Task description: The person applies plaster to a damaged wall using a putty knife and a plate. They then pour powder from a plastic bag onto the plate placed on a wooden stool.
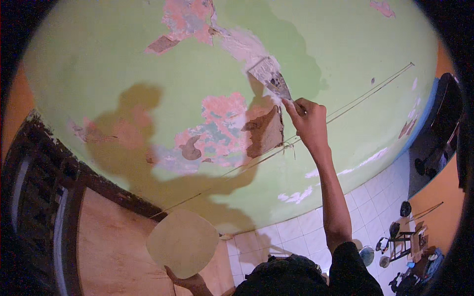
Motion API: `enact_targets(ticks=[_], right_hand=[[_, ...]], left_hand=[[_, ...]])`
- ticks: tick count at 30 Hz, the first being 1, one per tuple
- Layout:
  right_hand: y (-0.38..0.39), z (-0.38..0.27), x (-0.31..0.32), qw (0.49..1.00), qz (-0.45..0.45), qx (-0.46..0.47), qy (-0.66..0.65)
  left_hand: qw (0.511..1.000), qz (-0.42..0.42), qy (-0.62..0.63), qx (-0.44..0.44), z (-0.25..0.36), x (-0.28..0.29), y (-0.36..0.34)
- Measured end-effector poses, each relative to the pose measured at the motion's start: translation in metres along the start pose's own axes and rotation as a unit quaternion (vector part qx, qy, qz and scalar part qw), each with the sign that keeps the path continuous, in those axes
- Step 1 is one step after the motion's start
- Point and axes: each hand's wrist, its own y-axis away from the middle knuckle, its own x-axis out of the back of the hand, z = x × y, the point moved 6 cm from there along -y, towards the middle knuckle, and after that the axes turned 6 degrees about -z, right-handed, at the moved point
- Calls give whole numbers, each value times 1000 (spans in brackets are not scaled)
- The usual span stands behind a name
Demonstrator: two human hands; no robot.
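My right hand (307, 123) is raised to the green wall (345, 44), closed on a metal putty knife (284, 90), whose wide blade lies against a streak of pale filler (237, 42) running up the wall. Below the blade is a broken brown patch (266, 133) with a cracked edge. Patches of peeled pink and grey paint (219, 118) show around it. My left hand (185, 278), low at the bottom, grips a pale squarish board (181, 242) by its lower edge.
A taut string (348, 105) runs slantwise across the wall. A dark-framed door or window (34, 182) and wooden panel (106, 232) are at left. Below are white floor tiles (296, 227), with a rack of assorted objects (400, 241) at lower right, beside an orange wall (434, 202) and dark opening (434, 133).
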Motion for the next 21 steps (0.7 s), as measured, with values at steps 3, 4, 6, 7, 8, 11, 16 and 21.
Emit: enact_targets(ticks=[3, 4, 6, 7, 8, 11, 16, 21], right_hand=[[-8, -36, 10, 998, 20, 48, 29], [-15, -50, 9, 996, 27, 76, 47], [-34, -59, 7, 992, 44, 101, 60], [-42, -61, 8, 988, 57, 128, 69], [-49, -55, 5, 991, 34, 103, 81], [-35, -26, 2, 992, 29, 78, 97], [0, -1, -3, 999, 18, 9, 26], [-27, -68, -20, 984, 43, 127, 120]], left_hand=[[997, -27, 64, 12, -5, 4, -5], [998, -29, 62, 11, -8, 5, -5], [998, 2, -2, -60, -7, 4, -5], [998, -1, -3, -60, -11, 8, -9], [999, -14, 44, -24, -16, 12, -14], [994, -51, -30, -93, -18, 11, -8], [991, -72, -47, -100, -26, 10, -9], [987, -88, -63, -120, -24, -11, -4]])
